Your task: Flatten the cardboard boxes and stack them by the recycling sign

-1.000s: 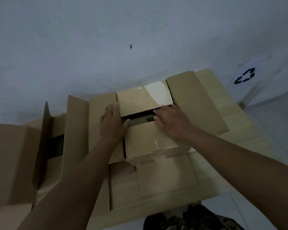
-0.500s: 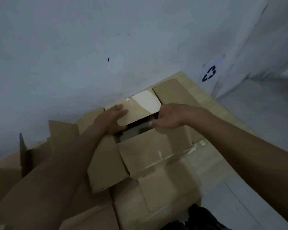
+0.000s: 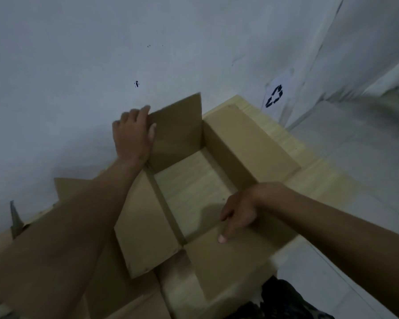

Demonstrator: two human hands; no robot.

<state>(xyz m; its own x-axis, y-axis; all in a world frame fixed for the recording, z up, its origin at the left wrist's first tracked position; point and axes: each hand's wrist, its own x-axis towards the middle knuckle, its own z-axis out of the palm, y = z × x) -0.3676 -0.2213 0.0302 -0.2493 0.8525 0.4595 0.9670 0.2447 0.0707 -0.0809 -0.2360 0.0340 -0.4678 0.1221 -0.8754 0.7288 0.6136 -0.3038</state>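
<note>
The box (image 3: 217, 180) lies open on the wooden table (image 3: 318, 180), near the wall (image 3: 78, 65), and the table shows through its bottom. The left hand (image 3: 131, 137) holds the raised far flap (image 3: 177, 132), fingers behind it and thumb in front. The right hand (image 3: 240, 212) rests with loose fingers on the near flap (image 3: 228, 261), one finger pressing it. The recycling sign (image 3: 275, 94) hangs on the wall to the right, apart from the box.

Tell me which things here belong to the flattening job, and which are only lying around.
Belong to the job:
- open box, its far flap held by the left hand, its near flap touched by the right hand
- recycling sign
- other cardboard at the left

Only lying around:
- wooden table
- wall
</note>
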